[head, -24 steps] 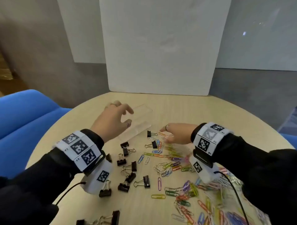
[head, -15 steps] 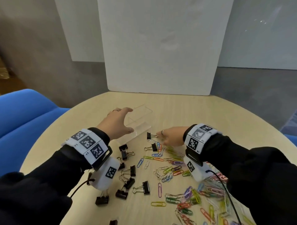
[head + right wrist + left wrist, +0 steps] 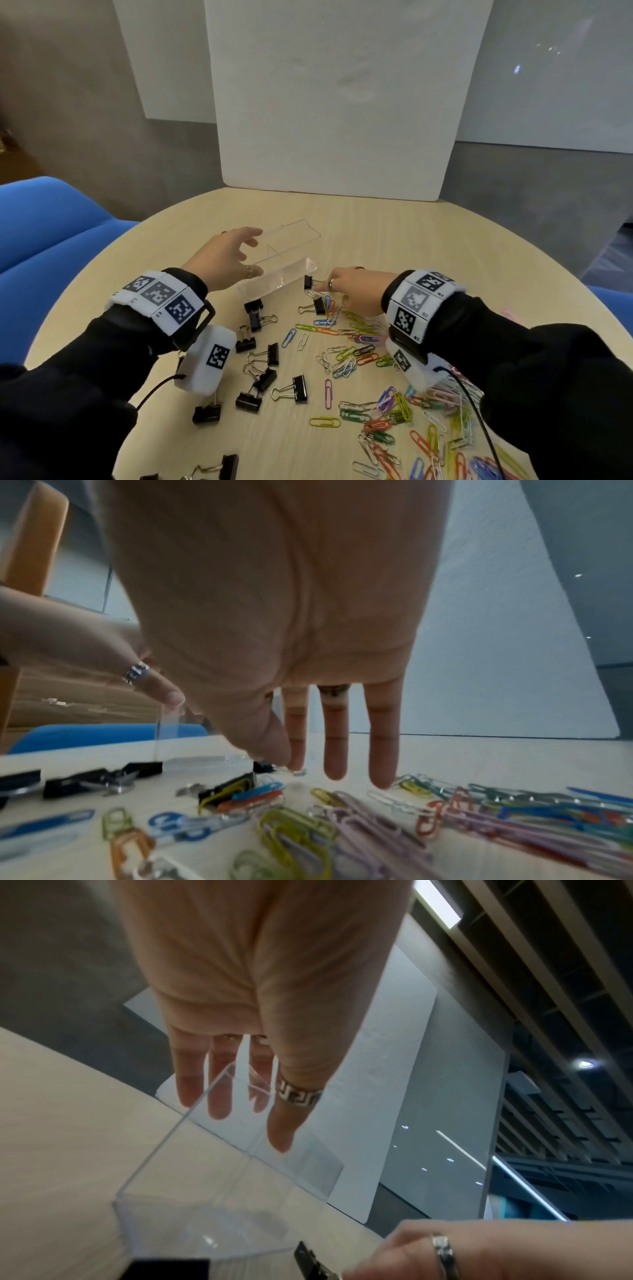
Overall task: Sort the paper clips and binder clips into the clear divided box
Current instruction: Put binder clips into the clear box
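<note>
The clear divided box (image 3: 291,240) lies at the table's middle, with nothing in it that I can see. My left hand (image 3: 257,255) spans its left end, fingers spread over the far wall and ringed thumb by the near wall; contact is unclear. In the left wrist view those straight fingers (image 3: 219,1096) show through the box wall (image 3: 171,1137). My right hand (image 3: 323,286) pinches the wire handle of a black binder clip (image 3: 310,281) by the box's near right corner. In the right wrist view its thumb and forefinger (image 3: 291,765) meet on that wire.
Black binder clips (image 3: 267,377) lie scattered in front of the box on the left. Several coloured paper clips (image 3: 376,359) spread to the right and front. The round wooden table (image 3: 411,233) has a white board (image 3: 335,102) standing at its back and a blue seat (image 3: 44,222) to its left.
My left hand has moved forward and spread over the box's left end. My right hand slid left from the paper clips to the binder clip by the box and pinched its handle.
</note>
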The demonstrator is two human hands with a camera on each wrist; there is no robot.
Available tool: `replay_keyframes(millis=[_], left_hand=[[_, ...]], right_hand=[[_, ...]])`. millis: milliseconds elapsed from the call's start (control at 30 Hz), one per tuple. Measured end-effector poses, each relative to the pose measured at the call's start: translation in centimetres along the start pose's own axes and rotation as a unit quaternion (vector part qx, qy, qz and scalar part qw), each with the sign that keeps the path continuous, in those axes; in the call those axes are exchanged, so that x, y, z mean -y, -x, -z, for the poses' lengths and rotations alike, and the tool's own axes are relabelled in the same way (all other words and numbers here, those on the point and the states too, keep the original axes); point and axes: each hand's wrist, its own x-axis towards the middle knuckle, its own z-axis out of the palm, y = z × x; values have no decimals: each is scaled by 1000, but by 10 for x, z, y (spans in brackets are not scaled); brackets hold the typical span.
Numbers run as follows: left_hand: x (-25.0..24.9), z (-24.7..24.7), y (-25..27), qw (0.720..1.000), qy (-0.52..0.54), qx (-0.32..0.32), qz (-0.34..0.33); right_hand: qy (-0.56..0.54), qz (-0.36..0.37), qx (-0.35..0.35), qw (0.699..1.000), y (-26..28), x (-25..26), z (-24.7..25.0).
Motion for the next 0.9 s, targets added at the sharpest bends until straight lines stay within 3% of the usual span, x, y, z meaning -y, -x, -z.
replay_keyframes(millis=[333, 567, 700, 900], left_hand=[[7, 0, -2, 999, 47, 8, 3], [9, 0, 0, 996, 83, 14, 1], [9, 0, 1, 996, 86, 12, 3], [9, 0, 1, 995, 103, -1, 9]], right_hand=[[-3, 9, 23, 1000, 22, -18, -9], [-44, 15, -12, 999, 29, -18, -8], [1, 33, 36, 999, 11, -10, -8], [36, 29, 50, 998, 26, -21, -18]])
